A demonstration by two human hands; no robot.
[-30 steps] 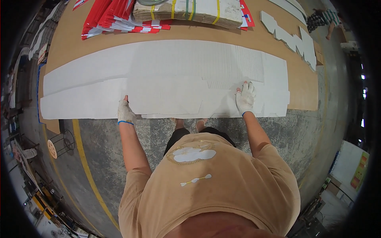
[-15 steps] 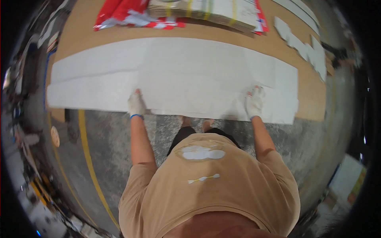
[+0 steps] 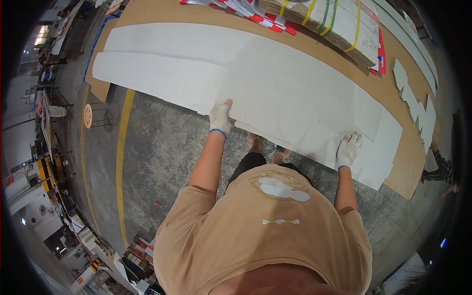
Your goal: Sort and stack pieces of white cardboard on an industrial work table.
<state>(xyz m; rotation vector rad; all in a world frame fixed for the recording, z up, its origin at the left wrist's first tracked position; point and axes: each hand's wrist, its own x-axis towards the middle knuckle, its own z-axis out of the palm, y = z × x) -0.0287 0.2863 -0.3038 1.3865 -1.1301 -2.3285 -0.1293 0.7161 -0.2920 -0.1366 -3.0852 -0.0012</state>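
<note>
Shirt: your tan shirt (image 3: 265,236) fills the bottom of the view, pale print on the chest
Feet: your bare toes (image 3: 268,147) show just under the near edge of the sheet, on the grey concrete floor (image 3: 162,152)
Left hand: your left hand (image 3: 220,118), white glove with blue cuff, is clamped on the near edge of the big white cardboard sheet (image 3: 275,88), thumb up on top, fingers wrapped under, so closed on it
Right hand: your right hand (image 3: 348,150), same kind of glove, rests on top of the sheet near its right end, fingers spread and pressed flat; whether any fingers curl under the edge, cannot tell
Sheet: long, flat, white, lying across the view from upper left to lower right; near edge overhangs the floor where you hold it, rest lies on brown board (image 3: 162,14) spread over the floor
Second layer: another white panel (image 3: 147,73) sticks out to the left under the top one, edges stepped
Floor line: yellow stripe (image 3: 120,162) runs along the concrete, left of your left arm
Stool: small round one (image 3: 88,115) stands left of the stripe
Far stack: strapped bundle of flat cardboard (image 3: 339,24) with yellow and green bands, red and white printed sheets (image 3: 246,10) beside it
Far right: white cut pieces (image 3: 418,103) in a row on the brown board; another person's leg and foot (image 3: 442,172) at the rim
</note>
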